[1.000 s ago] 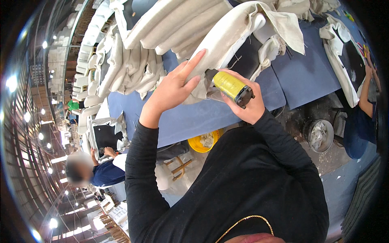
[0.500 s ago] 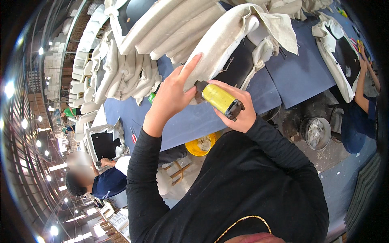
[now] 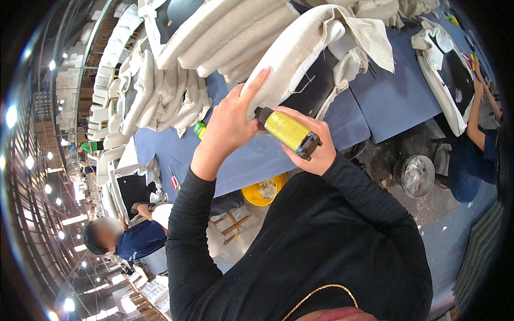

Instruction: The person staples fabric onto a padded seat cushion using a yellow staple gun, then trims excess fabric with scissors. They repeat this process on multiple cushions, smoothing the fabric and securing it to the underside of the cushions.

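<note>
A seat cushion [image 3: 287,49], wrapped in off-white fabric with a black base panel [image 3: 310,85], lies underside up on the blue-grey table. My left hand [image 3: 227,124] holds the cushion's near end, its index finger stretched along the fabric and its thumb by the edge. In my right hand [image 3: 316,128] is a yellow and black staple gun [image 3: 289,130], gripped from the right. Its black nose is at the cushion's near edge, close to my left thumb; the exact contact point is hidden. Loose fabric [image 3: 369,40] hangs off the cushion's far end.
Stacked cushions [image 3: 230,37] fill the table's far left. Below the table edge stand a yellow bucket [image 3: 261,193] and a metal bucket [image 3: 416,176] with scraps. Co-workers handle cushions at left [image 3: 142,238] and right [image 3: 474,147]. Red-handled scissors [image 3: 174,181] lie on the table [image 3: 235,166].
My hands and the staple gun have barely moved; the gun's nose has shifted slightly left. The co-worker at left has moved a hand tool a little over their cushion.
</note>
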{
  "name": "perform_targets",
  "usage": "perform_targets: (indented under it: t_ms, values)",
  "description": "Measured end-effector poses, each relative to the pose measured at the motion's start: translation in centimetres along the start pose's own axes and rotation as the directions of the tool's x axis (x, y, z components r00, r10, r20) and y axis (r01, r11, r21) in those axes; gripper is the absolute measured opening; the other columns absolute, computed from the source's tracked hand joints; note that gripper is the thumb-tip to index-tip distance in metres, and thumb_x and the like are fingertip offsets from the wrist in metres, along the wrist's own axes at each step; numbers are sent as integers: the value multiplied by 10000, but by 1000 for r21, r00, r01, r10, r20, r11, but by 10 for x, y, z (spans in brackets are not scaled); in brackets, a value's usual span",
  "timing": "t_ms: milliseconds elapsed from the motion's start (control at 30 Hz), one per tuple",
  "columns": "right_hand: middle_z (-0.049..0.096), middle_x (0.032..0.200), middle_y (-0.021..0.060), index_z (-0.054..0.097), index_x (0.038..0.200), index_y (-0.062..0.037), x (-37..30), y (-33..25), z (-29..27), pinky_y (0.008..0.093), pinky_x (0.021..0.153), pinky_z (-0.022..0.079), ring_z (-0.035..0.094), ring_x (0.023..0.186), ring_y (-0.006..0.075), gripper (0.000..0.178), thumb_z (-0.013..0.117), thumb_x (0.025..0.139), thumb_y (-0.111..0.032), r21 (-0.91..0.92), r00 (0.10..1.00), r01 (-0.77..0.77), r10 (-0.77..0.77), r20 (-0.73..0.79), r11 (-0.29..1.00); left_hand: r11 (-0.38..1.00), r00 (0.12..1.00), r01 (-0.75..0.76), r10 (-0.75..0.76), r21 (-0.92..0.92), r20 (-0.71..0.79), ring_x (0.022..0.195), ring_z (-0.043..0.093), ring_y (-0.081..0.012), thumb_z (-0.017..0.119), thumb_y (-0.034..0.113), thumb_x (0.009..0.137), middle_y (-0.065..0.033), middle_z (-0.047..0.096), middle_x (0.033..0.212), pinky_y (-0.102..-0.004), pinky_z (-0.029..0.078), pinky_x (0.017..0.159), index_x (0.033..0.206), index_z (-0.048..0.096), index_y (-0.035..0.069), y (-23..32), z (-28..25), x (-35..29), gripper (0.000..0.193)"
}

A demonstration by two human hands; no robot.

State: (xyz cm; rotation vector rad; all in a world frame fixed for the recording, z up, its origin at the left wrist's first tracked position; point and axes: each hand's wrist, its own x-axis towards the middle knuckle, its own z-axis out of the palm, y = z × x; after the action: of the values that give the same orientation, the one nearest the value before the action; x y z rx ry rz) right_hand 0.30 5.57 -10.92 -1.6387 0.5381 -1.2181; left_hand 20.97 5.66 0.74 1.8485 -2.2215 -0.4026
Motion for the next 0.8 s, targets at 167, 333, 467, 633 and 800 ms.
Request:
perform_targets:
  t_ms: [167, 333, 467, 633, 800]
  values:
    - [735, 1399, 195, 612, 1503, -19, 2, -6, -4, 422, 1061, 585, 743, 1241, 384, 708, 772, 815, 25, 56, 998, -51, 49, 28, 997, 999, 999, -35, 35, -41, -10, 1224, 682, -478, 890, 48, 735, -232, 686, 1377, -508, 570, 1017, 1702, 419, 311, -3, -1, 0, 1107]
    - [737, 1393, 201, 615, 1498, -18, 3, -4, 0, 414, 1066, 585, 743, 1248, 377, 705, 775, 813, 27, 53, 1000, -8, 7, 13, 999, 999, 999, -37, 37, -38, -6, 1226, 683, -476, 904, 58, 712, -231, 691, 1382, -498, 570, 1022, 1702, 421, 269, -3, -1, 2, 1121]
    - [738, 1391, 201, 614, 1503, -21, 5, -4, -3, 413, 1061, 587, 744, 1246, 377, 710, 776, 814, 28, 69, 999, -13, 10, 46, 998, 994, 993, -103, 102, -25, -52, 1220, 706, -455, 906, 96, 720, -242, 709, 1379, -466, 579, 1018, 1702, 413, 169, -10, 0, 2, 1101]
    - [730, 1403, 193, 608, 1517, -33, 5, -7, -8, 420, 1069, 589, 744, 1249, 368, 724, 779, 815, 24, 19, 997, -60, 59, 51, 998, 939, 996, 74, -56, -335, 63, 1201, 764, -336, 889, 163, 758, -220, 741, 1373, -400, 585, 1020, 1696, 416, 101, -32, -4, -10, 1052]
    - [705, 1453, 191, 579, 1551, -37, 2, -1, -8, 425, 1095, 582, 730, 1287, 357, 754, 783, 826, 8, 22, 995, -14, 12, 100, 1000, 908, 993, 114, -98, -403, 60, 1190, 766, -232, 870, 181, 760, -180, 761, 1354, -359, 582, 1022, 1689, 434, 103, -45, 4, -15, 1029]
